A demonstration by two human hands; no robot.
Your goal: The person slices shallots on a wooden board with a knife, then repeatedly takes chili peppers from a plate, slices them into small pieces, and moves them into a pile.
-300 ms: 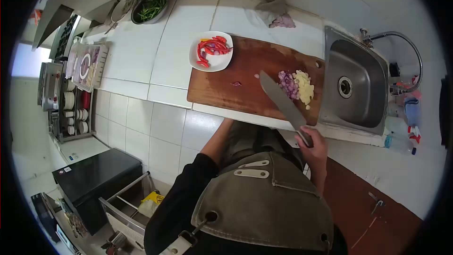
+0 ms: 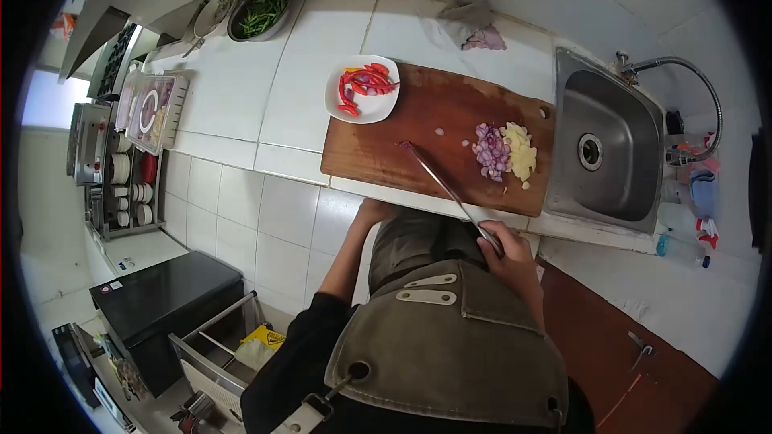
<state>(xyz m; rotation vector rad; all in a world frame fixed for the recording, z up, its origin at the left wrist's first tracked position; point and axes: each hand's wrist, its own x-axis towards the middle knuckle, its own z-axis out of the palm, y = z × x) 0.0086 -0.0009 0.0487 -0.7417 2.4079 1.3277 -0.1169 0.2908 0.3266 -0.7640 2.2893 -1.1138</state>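
Observation:
My right hand (image 2: 508, 255) is wrapped round the handle of a large knife (image 2: 446, 190) at the front edge of the wooden cutting board (image 2: 362, 149). The blade is seen nearly edge-on, its tip beside a small dark red scrap (image 2: 405, 145). Right of the blade lie chopped purple shallots (image 2: 490, 151) and, touching them, sliced pale garlic (image 2: 521, 153). A white dish (image 2: 375, 111) with red chillies (image 2: 370, 79) rests on the board's far left corner. Below the counter edge is my left hand (image 2: 376, 210), its fingers hidden.
A steel sink (image 2: 615, 104) with a hose tap (image 2: 712, 96) adjoins the board's right side. A cloth (image 2: 474, 24) lies at the back. Further left are a bowl of green chillies (image 2: 261, 12), a small bowl (image 2: 214, 14) and a clear plastic container (image 2: 158, 112).
The knife has swung left, away from the shallots to the dark red scrap, and turned edge-on. My right hand has moved left with it. My left hand has come into view below the counter edge.

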